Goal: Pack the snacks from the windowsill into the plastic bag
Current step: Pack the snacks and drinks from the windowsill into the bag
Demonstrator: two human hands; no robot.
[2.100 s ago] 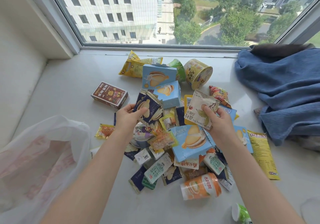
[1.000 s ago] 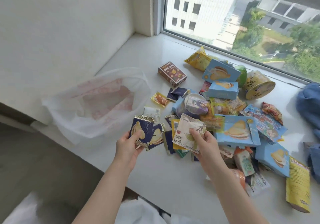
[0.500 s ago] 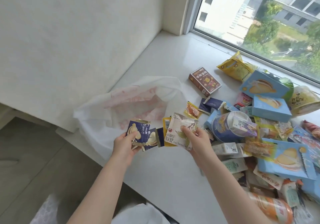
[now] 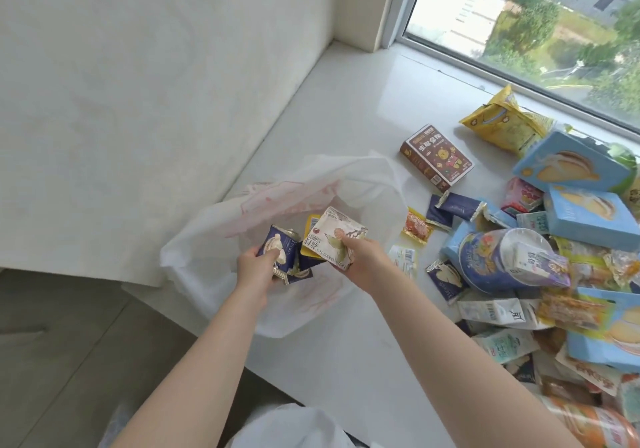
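A white plastic bag [image 4: 221, 239] with pink print lies open on the windowsill [image 4: 346, 128], near its front left edge. My left hand [image 4: 254, 269] grips a bunch of dark blue snack packets [image 4: 280, 250] over the bag's mouth. Beside it, my right hand [image 4: 360, 262] holds a white packet [image 4: 337, 236] with a yellow one [image 4: 310, 227] behind it, also above the bag. A pile of snacks [image 4: 540, 267] covers the sill to the right.
A brown box [image 4: 436, 156] lies alone behind the pile, and a yellow bag [image 4: 502, 125] sits near the window. Light blue boxes [image 4: 571, 167] and a round tub [image 4: 498, 264] top the pile. The wall stands to the left, with floor below the sill's edge.
Both hands have carried their packets left, away from the pile, and now hold them over the bag's mouth. The view has swung left toward the bag.
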